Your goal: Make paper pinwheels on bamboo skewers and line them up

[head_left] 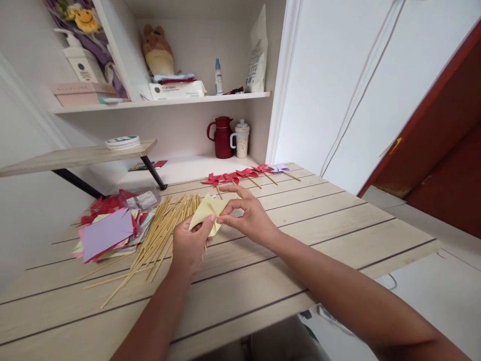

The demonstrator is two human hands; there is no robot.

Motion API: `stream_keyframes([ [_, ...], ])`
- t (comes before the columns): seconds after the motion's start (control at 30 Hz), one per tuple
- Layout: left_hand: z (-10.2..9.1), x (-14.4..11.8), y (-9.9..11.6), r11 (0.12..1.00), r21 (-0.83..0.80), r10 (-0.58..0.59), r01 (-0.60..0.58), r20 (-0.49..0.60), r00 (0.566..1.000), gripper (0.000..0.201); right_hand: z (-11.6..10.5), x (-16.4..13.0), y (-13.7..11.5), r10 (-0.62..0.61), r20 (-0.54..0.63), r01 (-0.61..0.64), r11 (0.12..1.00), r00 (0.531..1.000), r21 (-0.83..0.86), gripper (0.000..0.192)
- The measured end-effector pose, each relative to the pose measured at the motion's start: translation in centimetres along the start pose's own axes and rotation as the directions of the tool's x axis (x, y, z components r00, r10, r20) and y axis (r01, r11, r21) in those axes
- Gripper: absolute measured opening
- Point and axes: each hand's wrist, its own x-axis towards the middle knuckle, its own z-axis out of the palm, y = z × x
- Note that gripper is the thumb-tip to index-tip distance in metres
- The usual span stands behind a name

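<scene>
My left hand (190, 245) and my right hand (246, 215) both pinch a pale yellow paper square (207, 210), folded and lifted slightly above the wooden table (319, 225). The thumbs and forefingers meet near the paper's lower right edge. A loose heap of thin wooden sticks (158, 235) lies just left of my left hand. Further left sits a pile of coloured paper squares (108, 233), purple on top. Behind my hands, a row of finished paper pinwheels (244, 174) on sticks lies on the table, mostly red with one purple at the right end.
A small clear plastic bag (143, 199) rests beside the paper pile. A red jug (222, 136) and a spotted mug (241, 139) stand in the alcove behind. Shelves above hold boxes, a bottle, a plush toy. The table's front edge drops off at right.
</scene>
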Motion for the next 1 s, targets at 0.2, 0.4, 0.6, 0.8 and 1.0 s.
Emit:
stream_keyframes([
  [0.2,0.0,0.0,0.1,1.000,0.014,0.000,0.000,-0.018,1.000,0.036,-0.1,0.0,-0.1,-0.034,-0.125,0.029,0.999,0.992,-0.043,0.024],
  [0.4,0.2,-0.1,0.0,0.996,0.082,0.048,-0.048,0.009,0.999,0.033,-0.2,0.1,0.0,-0.042,-0.110,0.036,0.998,0.993,-0.059,0.050],
  [0.6,0.0,-0.4,0.3,0.990,0.097,0.102,-0.104,0.017,0.995,0.034,-0.5,0.4,0.0,0.056,0.002,-0.056,0.996,0.998,0.073,0.018],
  [0.8,-0.4,0.3,-0.1,0.941,-0.233,0.275,-0.246,0.097,0.957,0.052,-0.2,0.7,-0.2,0.403,0.120,-0.386,0.684,0.907,0.619,0.029],
  [1.0,-0.1,1.0,-1.4,0.970,-0.134,0.224,-0.201,0.195,0.955,0.057,0.1,0.8,0.2,0.523,0.150,-0.389,0.384,0.839,0.838,0.033],
])
